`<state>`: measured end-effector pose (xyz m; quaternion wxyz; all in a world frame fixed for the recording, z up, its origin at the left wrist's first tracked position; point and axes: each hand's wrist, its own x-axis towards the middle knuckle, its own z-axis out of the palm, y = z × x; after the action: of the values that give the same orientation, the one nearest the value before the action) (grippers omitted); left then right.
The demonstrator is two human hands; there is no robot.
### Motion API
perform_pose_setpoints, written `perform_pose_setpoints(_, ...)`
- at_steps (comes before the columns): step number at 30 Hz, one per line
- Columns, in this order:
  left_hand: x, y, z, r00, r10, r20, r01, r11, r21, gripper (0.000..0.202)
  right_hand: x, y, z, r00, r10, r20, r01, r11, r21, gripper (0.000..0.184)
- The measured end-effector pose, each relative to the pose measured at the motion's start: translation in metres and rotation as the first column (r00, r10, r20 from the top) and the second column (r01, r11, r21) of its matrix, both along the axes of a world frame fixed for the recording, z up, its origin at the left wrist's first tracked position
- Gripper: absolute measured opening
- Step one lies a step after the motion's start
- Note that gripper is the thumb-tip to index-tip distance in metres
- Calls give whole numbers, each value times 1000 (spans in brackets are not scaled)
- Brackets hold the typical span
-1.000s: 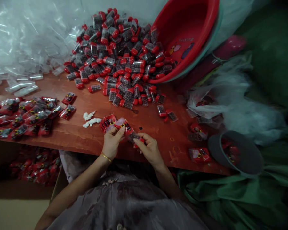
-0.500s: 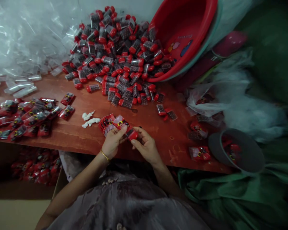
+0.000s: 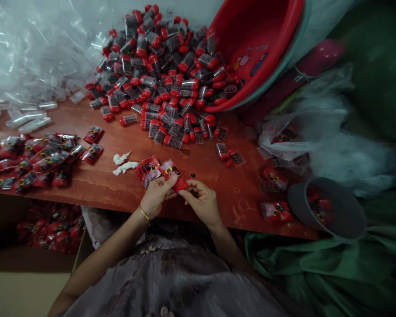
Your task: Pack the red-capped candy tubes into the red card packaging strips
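Note:
My left hand (image 3: 155,197), with a gold bangle at the wrist, pinches a small red printed packet (image 3: 171,170) at the near edge of the wooden table (image 3: 119,193). A short stack of the same red packets (image 3: 147,169) lies under its fingers. My right hand (image 3: 201,200) is closed on a red-capped clear container (image 3: 181,185), which sits mostly inside that packet. Both hands touch at the packet's mouth.
A large heap of red-capped containers (image 3: 165,75) spills from a tilted red basin (image 3: 257,48). Filled packets (image 3: 29,160) pile at the left, clear plastic sleeves (image 3: 29,66) behind them. A grey bowl (image 3: 326,211) stands at the right. White scraps (image 3: 123,163) lie near my hands.
The right hand has pushed the red-capped container leftward into the packet held by the left hand; only its red end now shows. The hands have drawn closer together.

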<state>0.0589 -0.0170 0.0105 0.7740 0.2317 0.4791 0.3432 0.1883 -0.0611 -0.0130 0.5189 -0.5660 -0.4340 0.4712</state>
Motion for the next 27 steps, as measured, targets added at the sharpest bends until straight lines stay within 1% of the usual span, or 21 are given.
perform_pose_setpoints(4, 0, 0, -1, 999, -32, -14, 32, 999, 8, 44, 0, -1, 4, 1000, -9, 19, 9, 999, -32, 20)
perform_pose_setpoints(9, 1, -1, -2, 999, -50, -17, 50, 998, -36, 44, 2, 1, 6, 998, 27, -54, -31, 996, -78, 23)
perform_pose_setpoints(13, 0, -1, -3, 998, -61, -23, 60, 996, -61, 43, 4, 3, 6, 996, 58, -71, -65, 993, -101, 26)
perform_pose_setpoints(18, -4, -1, -6, 997, -80, -24, 79, 996, -38, 44, 3, 4, 1, 998, 49, -46, -54, 992, -110, 28)
perform_pose_setpoints(23, -3, -3, -7, 999, -38, -5, 37, 995, -96, 48, -1, 4, -4, 999, 53, -6, -53, 995, -83, 24)
perform_pose_setpoints(27, -1, -4, -9, 1000, 14, -14, -16, 993, -121, 49, -6, 3, -6, 995, 38, 92, -35, 999, -39, 19)
